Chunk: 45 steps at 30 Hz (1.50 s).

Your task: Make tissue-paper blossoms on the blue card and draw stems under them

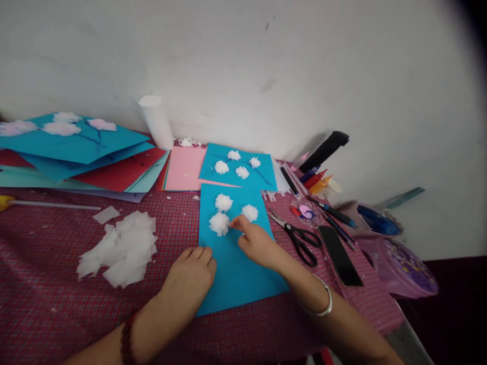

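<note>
At left of centre, loose white tissue squares (119, 248) lie heaped on the tabletop (57, 294). My left hand (192, 276) rests flat, fingers loosely curled, holding nothing, on the blue card's (238, 274) lower left edge. My right hand (256, 243) pinches a tissue puff (219, 223) at mid-frame. At far right, a purple tub (399, 263) sits; its contents I cannot tell.

We find open red checked tablecloth (53, 284) at front left. A heap of white tissue squares (119, 248) blocks the middle left, black-handled scissors (299, 235) and a black phone (339, 248) crowd the right, and stacked coloured paper sheets (83, 152) fill the back.
</note>
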### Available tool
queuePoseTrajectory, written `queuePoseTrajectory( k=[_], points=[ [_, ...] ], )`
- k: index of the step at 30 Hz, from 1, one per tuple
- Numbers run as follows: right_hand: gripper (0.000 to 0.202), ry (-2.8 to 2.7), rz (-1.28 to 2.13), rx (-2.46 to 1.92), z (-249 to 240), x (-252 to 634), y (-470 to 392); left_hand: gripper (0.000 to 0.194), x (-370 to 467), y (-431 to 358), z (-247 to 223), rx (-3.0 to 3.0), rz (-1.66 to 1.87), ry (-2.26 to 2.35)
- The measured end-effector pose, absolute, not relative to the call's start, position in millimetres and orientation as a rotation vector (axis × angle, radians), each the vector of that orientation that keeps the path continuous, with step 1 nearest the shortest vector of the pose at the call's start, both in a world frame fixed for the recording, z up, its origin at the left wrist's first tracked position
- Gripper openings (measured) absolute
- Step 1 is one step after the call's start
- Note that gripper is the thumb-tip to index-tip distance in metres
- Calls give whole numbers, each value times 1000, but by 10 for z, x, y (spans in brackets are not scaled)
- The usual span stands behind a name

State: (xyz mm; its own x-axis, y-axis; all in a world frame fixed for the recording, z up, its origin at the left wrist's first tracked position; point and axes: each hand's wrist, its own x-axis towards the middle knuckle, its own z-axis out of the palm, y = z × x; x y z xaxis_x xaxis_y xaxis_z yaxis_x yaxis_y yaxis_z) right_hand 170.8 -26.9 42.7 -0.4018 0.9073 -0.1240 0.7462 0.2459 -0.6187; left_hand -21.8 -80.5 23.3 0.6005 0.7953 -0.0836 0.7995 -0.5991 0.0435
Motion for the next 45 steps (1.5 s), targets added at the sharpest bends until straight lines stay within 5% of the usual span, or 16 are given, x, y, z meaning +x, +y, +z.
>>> queuePoseTrajectory(
  k=[27, 42, 45],
  points=[
    [43, -2745, 754, -1385, 532, 1653, -1329, 22, -217, -807, 261, 2725, -176, 1329],
    [28, -1945, 728, -1570, 178, 2471, -1058, 21, -156, -856, 152, 2554, 279, 1386],
    [26, -1853, 816, -1544, 147, 2459, -965, 38, -85, -952, 200, 2585, 235, 1071]
  ],
)
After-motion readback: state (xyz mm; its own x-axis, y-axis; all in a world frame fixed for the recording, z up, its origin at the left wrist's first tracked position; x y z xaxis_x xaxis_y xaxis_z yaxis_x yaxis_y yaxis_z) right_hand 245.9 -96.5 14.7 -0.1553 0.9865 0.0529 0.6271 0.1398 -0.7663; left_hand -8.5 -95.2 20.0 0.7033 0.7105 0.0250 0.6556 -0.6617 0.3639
